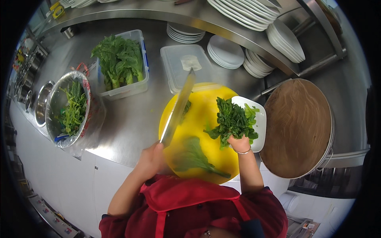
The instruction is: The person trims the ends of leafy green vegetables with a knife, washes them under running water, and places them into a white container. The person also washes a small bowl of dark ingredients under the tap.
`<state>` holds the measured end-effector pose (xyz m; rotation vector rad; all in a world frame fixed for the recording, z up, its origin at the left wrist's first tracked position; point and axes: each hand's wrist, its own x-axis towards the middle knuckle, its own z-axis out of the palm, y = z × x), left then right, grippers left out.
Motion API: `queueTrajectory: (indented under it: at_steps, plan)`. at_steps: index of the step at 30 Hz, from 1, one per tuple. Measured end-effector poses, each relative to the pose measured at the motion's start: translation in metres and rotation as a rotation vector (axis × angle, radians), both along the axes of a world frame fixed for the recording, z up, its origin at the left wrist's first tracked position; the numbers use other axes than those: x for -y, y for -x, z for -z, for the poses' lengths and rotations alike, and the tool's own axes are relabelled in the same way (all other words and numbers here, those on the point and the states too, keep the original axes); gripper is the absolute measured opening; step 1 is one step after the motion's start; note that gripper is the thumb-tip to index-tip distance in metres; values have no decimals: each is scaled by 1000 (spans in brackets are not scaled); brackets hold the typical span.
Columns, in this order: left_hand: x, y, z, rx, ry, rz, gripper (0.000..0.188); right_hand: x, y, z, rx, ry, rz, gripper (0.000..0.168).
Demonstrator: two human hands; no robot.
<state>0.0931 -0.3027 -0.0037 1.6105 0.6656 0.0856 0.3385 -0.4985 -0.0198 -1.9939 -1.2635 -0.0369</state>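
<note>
My left hand (151,157) grips a kitchen knife (178,111) with a long broad blade, held over the left side of a round yellow cutting board (221,156). In my right hand (240,142) is a bunch of dark leafy greens (233,117), over the board's right edge and partly above a white dish (260,131). Paler cut stems (251,111) show in that dish beside the bunch. One large green leaf (195,153) with its stalk lies on the front of the board. A further piece of leaf (187,107) is partly hidden behind the blade.
A clear plastic bin (123,94) of leafy greens and a bag-lined metal bowl (88,98) of trimmings stand left. Behind the board lies a translucent plastic lid (174,67). A round brown board (297,131) sits right. Plates (226,50) are stacked beneath a steel shelf (143,14).
</note>
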Motion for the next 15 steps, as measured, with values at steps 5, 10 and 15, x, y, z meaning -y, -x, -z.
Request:
queueTrajectory:
  at_steps: [5,10,15]
  plan:
    - [1,24,-3,-20,3,-39,44,41,-25,-35,-160,7,191,48]
    - [0,43,1,8,11,-63,45,75,-79,-81,-255,-28,163,63]
    - [0,50,7,-4,-21,-71,45,77,-91,-45,182,332,109,72]
